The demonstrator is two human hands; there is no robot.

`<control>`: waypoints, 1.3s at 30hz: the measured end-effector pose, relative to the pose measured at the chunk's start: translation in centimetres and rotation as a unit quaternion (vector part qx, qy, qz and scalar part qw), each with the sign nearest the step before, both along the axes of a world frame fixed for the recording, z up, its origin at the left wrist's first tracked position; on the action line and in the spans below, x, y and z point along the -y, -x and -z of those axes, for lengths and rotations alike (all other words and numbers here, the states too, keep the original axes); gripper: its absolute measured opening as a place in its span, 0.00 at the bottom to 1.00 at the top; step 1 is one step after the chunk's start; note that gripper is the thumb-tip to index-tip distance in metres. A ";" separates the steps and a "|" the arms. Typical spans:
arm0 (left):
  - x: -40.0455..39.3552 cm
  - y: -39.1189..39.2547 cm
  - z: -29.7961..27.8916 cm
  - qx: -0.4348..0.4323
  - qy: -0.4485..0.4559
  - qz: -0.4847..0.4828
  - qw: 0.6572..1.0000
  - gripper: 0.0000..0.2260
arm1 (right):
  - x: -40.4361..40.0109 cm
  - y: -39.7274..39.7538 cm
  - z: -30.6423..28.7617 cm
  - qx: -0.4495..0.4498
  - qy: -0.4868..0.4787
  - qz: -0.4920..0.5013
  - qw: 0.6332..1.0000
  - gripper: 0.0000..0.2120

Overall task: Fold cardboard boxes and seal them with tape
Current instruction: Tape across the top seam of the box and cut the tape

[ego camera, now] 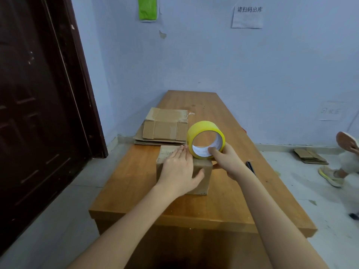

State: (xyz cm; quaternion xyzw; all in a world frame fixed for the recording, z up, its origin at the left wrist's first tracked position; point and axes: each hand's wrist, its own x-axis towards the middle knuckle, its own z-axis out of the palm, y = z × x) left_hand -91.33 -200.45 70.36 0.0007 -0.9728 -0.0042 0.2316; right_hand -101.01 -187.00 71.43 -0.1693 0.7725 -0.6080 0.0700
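left hand lies flat, fingers straight, on the box mid-table, while right hand pinches the tape roll over its right edge.

A long wooden desk stands against a pale blue wall. A dark brown door fills the left side. On the wall hang a green sheet and a white paper notice. A dark object, perhaps a pen, lies on the desk. At the far right, someone's shoes show blurred above the grey floor.
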 end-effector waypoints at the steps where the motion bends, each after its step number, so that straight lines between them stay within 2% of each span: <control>1: 0.0 0.0 0.0 0.007 0.016 -0.010 1.000 0.33 | -0.1 0.0 -0.1 0.002 0.005 -0.009 1.000 0.12; 7: 0.4 0.4 0.2 -0.009 0.020 0.026 0.999 0.35 | -0.5 0.0 -0.1 0.031 0.044 -0.025 0.998 0.14; 9: 0.8 0.5 0.4 -0.024 0.030 0.036 0.999 0.35 | -1.3 0.1 0.2 0.080 0.139 0.007 0.987 0.12; 11: 1.1 0.5 0.4 -0.008 0.022 0.052 0.998 0.35 | -2.1 -0.2 0.9 0.142 0.263 0.039 0.954 0.10; 12: 1.3 0.6 0.3 -0.004 0.023 0.054 0.998 0.35 | -2.4 -0.3 1.4 0.148 0.290 0.045 0.944 0.11; 15: 1.8 0.8 0.3 -0.002 0.031 0.059 0.998 0.36 | -2.2 -0.8 2.0 0.115 0.251 0.046 0.960 0.14; 18: 1.6 0.7 0.3 -0.003 0.026 0.054 0.998 0.36 | -1.8 -1.1 2.1 0.139 0.244 0.055 0.958 0.15; 22: 1.4 0.7 -0.1 0.012 0.007 0.040 0.999 0.37 | -1.6 -1.0 2.3 0.164 0.243 0.072 0.954 0.10; 26: 0.4 0.8 0.0 -0.006 0.049 0.050 0.998 0.38 | -1.7 -0.4 1.2 0.167 0.225 0.056 0.958 0.14; 29: -0.7 1.3 0.4 -0.009 0.040 0.043 0.998 0.38 | -1.6 -0.2 0.6 0.179 0.213 0.037 0.960 0.13; 35: -1.0 1.6 1.5 -0.037 0.054 -0.002 0.998 0.34 | -1.6 -0.2 0.5 0.200 0.235 0.007 0.951 0.14; 39: -1.1 1.7 1.6 -0.054 0.061 0.002 0.997 0.31 | -1.6 -0.4 1.1 0.220 0.273 0.009 0.937 0.14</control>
